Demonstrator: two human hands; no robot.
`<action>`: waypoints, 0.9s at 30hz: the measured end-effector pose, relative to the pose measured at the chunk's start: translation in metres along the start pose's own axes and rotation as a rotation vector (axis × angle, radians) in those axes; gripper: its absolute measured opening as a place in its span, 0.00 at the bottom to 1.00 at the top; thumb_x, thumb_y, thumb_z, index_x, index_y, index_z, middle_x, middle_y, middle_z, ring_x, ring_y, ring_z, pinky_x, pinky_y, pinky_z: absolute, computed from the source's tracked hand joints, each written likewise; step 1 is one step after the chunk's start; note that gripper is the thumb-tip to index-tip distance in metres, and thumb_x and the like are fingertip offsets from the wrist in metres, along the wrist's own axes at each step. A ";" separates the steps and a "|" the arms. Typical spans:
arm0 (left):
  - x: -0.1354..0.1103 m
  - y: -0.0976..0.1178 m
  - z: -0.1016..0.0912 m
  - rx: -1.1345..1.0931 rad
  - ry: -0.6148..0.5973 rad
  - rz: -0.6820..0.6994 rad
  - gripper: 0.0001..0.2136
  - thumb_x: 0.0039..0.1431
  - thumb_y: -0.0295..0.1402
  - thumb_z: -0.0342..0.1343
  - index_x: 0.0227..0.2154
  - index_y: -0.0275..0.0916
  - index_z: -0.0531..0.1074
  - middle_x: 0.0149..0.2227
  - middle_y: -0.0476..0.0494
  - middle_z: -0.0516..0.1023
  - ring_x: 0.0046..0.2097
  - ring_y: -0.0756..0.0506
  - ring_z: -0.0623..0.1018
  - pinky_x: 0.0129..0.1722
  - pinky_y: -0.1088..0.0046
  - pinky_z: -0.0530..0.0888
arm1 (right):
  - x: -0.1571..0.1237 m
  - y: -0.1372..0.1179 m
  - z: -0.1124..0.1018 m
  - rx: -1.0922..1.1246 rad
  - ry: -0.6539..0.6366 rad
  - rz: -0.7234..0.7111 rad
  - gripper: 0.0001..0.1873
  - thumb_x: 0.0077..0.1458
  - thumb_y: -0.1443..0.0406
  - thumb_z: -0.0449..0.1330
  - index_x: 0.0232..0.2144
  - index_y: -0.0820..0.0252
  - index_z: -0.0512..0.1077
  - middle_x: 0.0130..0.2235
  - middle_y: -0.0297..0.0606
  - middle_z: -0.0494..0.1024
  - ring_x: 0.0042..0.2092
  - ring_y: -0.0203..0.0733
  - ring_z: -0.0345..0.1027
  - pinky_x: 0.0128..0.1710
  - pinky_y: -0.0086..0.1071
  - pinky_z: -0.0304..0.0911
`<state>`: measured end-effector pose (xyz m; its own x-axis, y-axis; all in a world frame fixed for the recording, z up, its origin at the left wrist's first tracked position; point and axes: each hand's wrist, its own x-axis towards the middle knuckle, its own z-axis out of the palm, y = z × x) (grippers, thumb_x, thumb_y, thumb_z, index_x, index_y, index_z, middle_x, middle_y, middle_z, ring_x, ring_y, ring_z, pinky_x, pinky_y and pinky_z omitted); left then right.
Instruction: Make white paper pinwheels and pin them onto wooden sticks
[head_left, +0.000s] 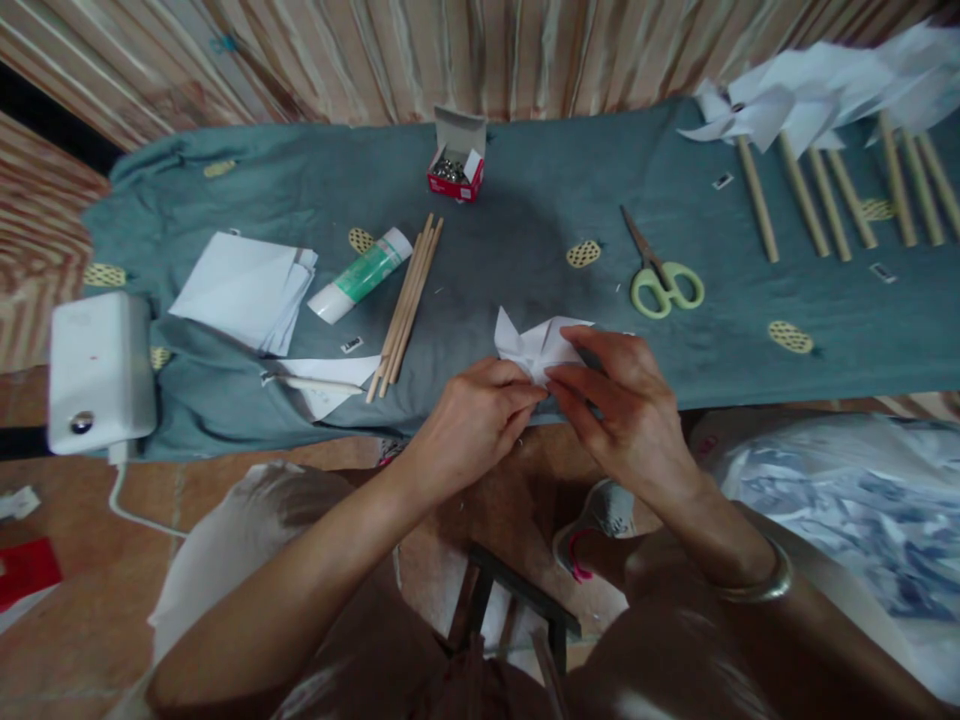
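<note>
Both hands hold a white paper pinwheel [534, 345] with folded blades, just over the near edge of the cloth-covered table. My left hand [484, 415] is closed, its thumb and fingers pinching the lower left of the paper. My right hand [626, 405] grips the right side, thumb and index finger on a blade. The fingers hide the lower part of the pinwheel. Beyond my right hand lie green-handled scissors [664, 280], blades partly apart. To the left of my hands is a bundle of thin wooden sticks [409, 305].
A red box of metal pins [456, 170] stands open at the back. Finished pinwheels on sticks [806, 100] lie far right. At left are a glue tube [360, 275], stacked paper squares [240, 285], a pencil [319, 384] and a white device [101, 370] with a cable.
</note>
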<state>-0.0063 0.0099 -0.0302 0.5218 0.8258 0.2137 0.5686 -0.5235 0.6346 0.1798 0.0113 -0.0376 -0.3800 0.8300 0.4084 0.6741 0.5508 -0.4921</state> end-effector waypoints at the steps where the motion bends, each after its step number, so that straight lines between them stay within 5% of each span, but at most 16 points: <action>1: 0.000 0.000 0.000 -0.001 -0.002 -0.003 0.09 0.60 0.24 0.52 0.37 0.36 0.77 0.36 0.43 0.78 0.40 0.47 0.78 0.41 0.71 0.75 | 0.000 0.000 0.000 -0.001 0.005 -0.006 0.10 0.59 0.68 0.55 0.40 0.53 0.73 0.54 0.43 0.70 0.54 0.53 0.63 0.52 0.51 0.63; 13: 0.000 0.000 0.000 -0.016 0.004 -0.014 0.09 0.60 0.24 0.52 0.38 0.37 0.77 0.38 0.43 0.79 0.40 0.47 0.78 0.42 0.71 0.75 | 0.002 0.000 0.004 -0.116 0.001 -0.119 0.12 0.59 0.71 0.52 0.43 0.61 0.73 0.58 0.48 0.63 0.57 0.55 0.57 0.51 0.52 0.64; 27: -0.001 0.001 0.000 -0.070 0.009 -0.056 0.10 0.60 0.25 0.52 0.37 0.39 0.78 0.38 0.43 0.79 0.41 0.46 0.78 0.43 0.71 0.74 | 0.002 -0.002 0.007 -0.087 -0.126 -0.026 0.15 0.57 0.70 0.52 0.45 0.56 0.71 0.62 0.43 0.60 0.60 0.55 0.54 0.55 0.54 0.58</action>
<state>-0.0068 0.0088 -0.0297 0.4847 0.8554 0.1825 0.5505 -0.4605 0.6963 0.1730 0.0130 -0.0416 -0.4707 0.8229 0.3182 0.7131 0.5672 -0.4120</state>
